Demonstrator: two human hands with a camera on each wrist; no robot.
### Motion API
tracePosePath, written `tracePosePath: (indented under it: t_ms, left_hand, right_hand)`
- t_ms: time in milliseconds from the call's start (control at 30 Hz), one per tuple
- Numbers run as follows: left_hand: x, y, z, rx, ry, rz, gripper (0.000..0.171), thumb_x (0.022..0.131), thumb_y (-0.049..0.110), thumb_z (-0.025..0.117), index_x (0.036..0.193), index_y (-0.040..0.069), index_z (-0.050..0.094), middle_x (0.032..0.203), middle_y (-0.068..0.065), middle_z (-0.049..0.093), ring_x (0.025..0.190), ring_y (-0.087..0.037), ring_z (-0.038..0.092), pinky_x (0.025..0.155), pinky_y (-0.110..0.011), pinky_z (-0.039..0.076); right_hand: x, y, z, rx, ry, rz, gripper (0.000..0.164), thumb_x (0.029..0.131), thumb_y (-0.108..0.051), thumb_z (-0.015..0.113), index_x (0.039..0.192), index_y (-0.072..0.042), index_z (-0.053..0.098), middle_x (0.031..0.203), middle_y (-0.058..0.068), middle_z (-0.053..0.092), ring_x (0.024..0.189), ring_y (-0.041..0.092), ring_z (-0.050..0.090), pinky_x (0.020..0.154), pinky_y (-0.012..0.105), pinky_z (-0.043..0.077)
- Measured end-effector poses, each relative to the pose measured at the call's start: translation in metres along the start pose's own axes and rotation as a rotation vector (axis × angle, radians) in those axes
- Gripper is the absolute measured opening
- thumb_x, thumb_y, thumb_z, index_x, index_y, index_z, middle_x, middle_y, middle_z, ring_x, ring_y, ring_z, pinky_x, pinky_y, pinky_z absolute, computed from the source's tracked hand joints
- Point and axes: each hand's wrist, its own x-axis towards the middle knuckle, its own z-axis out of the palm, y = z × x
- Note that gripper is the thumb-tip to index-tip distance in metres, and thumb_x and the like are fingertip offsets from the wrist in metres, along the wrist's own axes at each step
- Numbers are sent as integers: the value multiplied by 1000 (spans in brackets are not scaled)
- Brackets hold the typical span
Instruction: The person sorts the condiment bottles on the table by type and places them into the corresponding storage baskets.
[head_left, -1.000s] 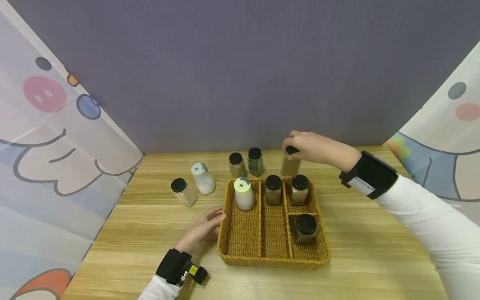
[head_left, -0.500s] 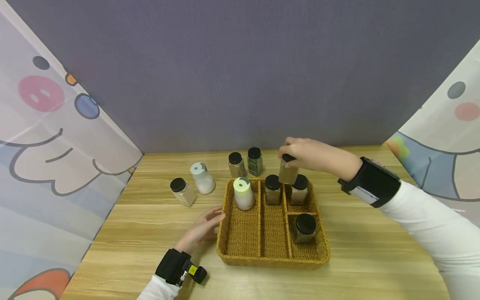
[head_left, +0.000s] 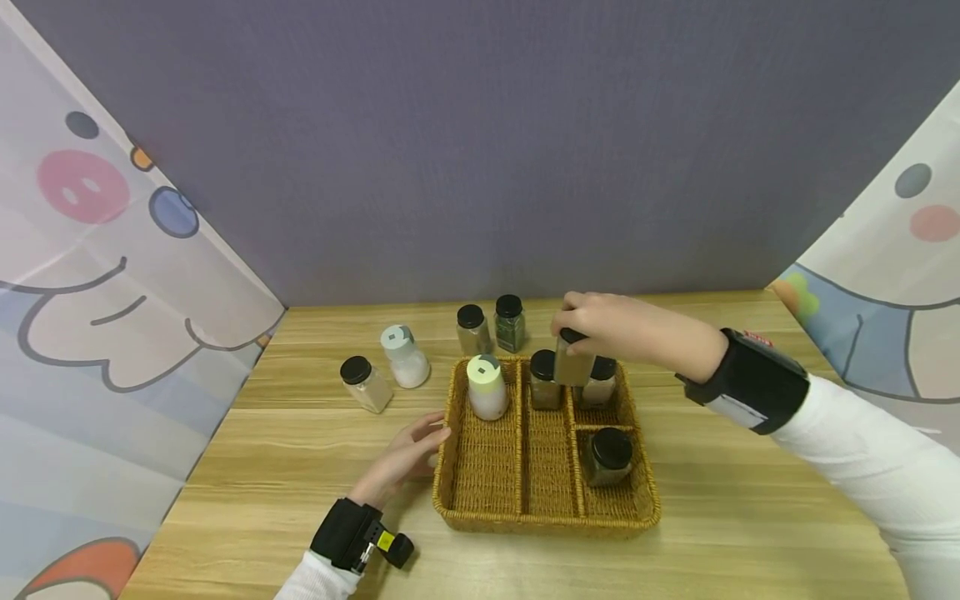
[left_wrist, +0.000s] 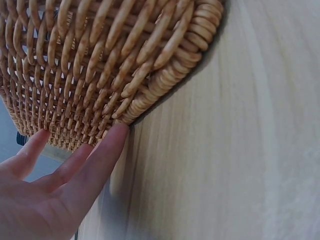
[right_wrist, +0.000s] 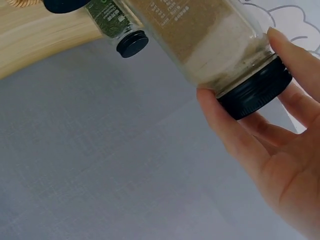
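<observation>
In the head view I'm seeing a grey-purple wall (head_left: 495, 150) filling the upper middle. A cartoon-printed sheet (head_left: 67, 325) is covering the left side, its pink snout (head_left: 82, 187) showing at upper left and a red-orange shape (head_left: 90, 562) at lower left. Another printed sheet (head_left: 907, 287) is lining the right edge, showing a pink spot (head_left: 935, 223). A pale wood-grain tabletop (head_left: 720, 492) is spreading across the lower frame.
</observation>
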Motion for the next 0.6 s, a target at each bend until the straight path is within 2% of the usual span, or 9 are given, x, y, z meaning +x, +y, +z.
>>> tracePosePath:
  t_ms: [233,600]
  left_hand:
    - [0,0,0,3,1,4,61,87,29,55,135,2,30,133,-27,34,108,-31,49,80,-45,48]
    - [-1,0,0,8,-3,6,60,87,29,54,135,2,30,134,-27,32,111,-34,46,81,-47,48]
  right_hand:
    - [-1,-5,3,-7,11,-36,18,74,-11,70,89,-7,61,84,5,52,69,14,54,56,21,48]
    - [-5,-14,8,-31,35,-108,21,76,-13,69,95,-7,61,86,5,53,67,13,55,55,19,47]
